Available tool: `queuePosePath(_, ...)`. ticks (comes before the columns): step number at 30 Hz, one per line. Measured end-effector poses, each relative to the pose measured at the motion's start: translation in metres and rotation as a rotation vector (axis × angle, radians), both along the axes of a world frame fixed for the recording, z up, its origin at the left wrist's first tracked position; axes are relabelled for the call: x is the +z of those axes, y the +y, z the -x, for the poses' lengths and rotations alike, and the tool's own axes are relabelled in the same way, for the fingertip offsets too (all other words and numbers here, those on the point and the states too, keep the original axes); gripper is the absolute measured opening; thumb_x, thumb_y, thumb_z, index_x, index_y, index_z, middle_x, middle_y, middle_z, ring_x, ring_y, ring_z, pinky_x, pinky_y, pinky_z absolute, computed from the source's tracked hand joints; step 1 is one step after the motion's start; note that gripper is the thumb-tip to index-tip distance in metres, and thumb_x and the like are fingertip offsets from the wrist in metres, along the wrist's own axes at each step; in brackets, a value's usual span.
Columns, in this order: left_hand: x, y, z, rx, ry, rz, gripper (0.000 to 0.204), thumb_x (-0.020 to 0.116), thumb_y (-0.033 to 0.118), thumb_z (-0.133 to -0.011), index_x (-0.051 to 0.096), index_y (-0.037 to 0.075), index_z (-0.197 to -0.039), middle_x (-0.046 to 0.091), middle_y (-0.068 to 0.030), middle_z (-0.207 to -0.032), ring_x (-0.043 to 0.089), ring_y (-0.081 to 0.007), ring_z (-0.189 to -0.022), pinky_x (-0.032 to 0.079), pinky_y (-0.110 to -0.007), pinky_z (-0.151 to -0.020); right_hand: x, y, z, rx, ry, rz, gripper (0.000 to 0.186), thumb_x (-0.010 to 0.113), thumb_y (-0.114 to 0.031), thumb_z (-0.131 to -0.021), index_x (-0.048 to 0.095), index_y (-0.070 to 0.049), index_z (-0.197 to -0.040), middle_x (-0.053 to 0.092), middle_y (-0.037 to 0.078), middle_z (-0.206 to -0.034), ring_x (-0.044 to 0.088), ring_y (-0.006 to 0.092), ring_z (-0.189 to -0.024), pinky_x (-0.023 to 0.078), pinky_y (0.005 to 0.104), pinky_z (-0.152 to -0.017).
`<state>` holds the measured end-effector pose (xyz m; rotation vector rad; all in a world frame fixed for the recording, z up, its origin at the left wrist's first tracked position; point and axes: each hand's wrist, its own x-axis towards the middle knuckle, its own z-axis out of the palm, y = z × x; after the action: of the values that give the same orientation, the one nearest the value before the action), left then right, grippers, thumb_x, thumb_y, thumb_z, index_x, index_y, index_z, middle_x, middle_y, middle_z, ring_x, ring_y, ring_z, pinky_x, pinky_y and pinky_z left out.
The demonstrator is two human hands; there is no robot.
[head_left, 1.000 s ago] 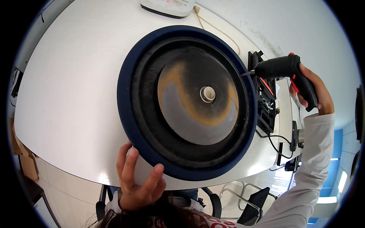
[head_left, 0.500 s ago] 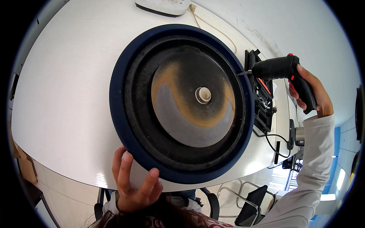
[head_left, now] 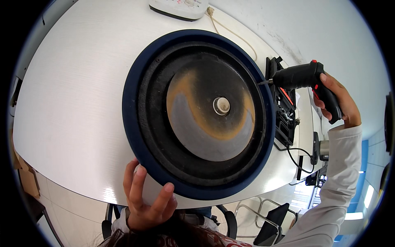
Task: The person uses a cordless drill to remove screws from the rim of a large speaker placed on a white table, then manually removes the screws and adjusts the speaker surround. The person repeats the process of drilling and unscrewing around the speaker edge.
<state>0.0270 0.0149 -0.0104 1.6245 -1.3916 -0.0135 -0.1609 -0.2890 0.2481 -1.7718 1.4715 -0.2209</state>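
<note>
A large round pan-like appliance part (head_left: 144, 158) has a dark blue outer rim and a black inside. At its middle lies a grey heating plate (head_left: 197, 144) with brown scorch marks and a silver centre knob (head_left: 222, 106). My right hand (head_left: 339, 96) is wrapped round the handle of a black electric screwdriver (head_left: 298, 76) with red buttons. Its bit points left and meets the right side of the rim. My left hand (head_left: 150, 197) is at the lower left edge, fingers spread, fingertips against or very near the blue rim.
An open black tool case (head_left: 284, 111) with bits sits right of the round part. A white appliance (head_left: 179, 10) stands at the far edge, near a beige cord and plug (head_left: 210, 11). The white table (head_left: 70, 103) extends left; chairs (head_left: 269, 224) stand below its near edge.
The round part has shifted slightly right and toward me in the picture. Both hands keep nearly the same pose, and the screwdriver bit stays at the rim.
</note>
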Motion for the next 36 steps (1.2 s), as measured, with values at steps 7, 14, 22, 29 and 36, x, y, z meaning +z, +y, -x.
queuePosePath(7, 0.002, -0.001, 0.0, 0.01, -0.067, -0.01, 0.056, 0.054, 0.012, -0.077, 0.041, 0.022, -0.13, 0.027, -0.0232, -0.138, 0.035, -0.0472, -0.124, 0.043, -0.052, -0.093, 0.002, -0.003, 0.003, 0.071, 0.062, 0.02, 0.054, 0.057, -0.039, -0.088, 0.045, -0.001, -0.124, 0.05, 0.006, -0.065, 0.047, 0.009, -0.04, 0.04, 0.0187, -0.029)
queuePosePath(14, 0.002, -0.002, -0.001, 0.02, -0.094, -0.012, 0.057, 0.054, 0.012, -0.079, 0.037, 0.021, -0.133, 0.027, -0.0246, -0.14, 0.034, -0.0455, -0.127, 0.043, -0.05, -0.094, 0.015, -0.014, 0.0, 0.206, 0.199, -0.034, 0.059, 0.062, -0.037, -0.085, 0.042, -0.006, -0.131, 0.051, 0.004, -0.065, 0.049, 0.0086, -0.046, 0.039, 0.0187, -0.034)
queuePosePath(22, 0.0, 0.0, 0.002, 0.019, 0.008, 0.01, 0.052, 0.055, 0.009, -0.074, 0.049, 0.023, -0.124, 0.03, -0.0197, -0.137, 0.039, -0.05, -0.118, 0.043, -0.056, -0.091, 0.03, -0.044, -0.009, 0.504, 0.414, -0.148, 0.058, 0.076, -0.029, -0.068, 0.051, -0.012, -0.118, 0.056, 0.004, -0.075, 0.058, 0.0124, -0.062, 0.047, 0.0216, -0.049)
queuePosePath(29, -0.003, -0.003, 0.002, -0.009, 0.017, 0.035, 0.056, 0.058, 0.006, -0.07, 0.051, 0.022, -0.123, 0.03, -0.0192, -0.137, 0.04, -0.0497, -0.117, 0.044, -0.057, -0.089, 0.024, -0.051, -0.015, 0.846, 0.588, 0.223, 0.059, 0.068, -0.006, -0.056, 0.054, -0.015, -0.113, 0.061, 0.002, -0.081, 0.061, 0.0228, -0.072, 0.048, 0.0356, -0.074)
queuePosePath(36, 0.0, -0.005, -0.001, -0.031, 0.0, 0.041, 0.058, 0.058, 0.005, -0.071, 0.049, 0.021, -0.126, 0.03, -0.0207, -0.138, 0.039, -0.0497, -0.118, 0.045, -0.052, -0.089, 0.03, -0.032, -0.052, 0.982, 0.987, 0.366, 0.054, 0.068, 0.003, -0.055, 0.059, -0.016, -0.105, 0.066, 0.003, -0.087, 0.06, 0.0273, -0.08, 0.046, 0.037, -0.076)
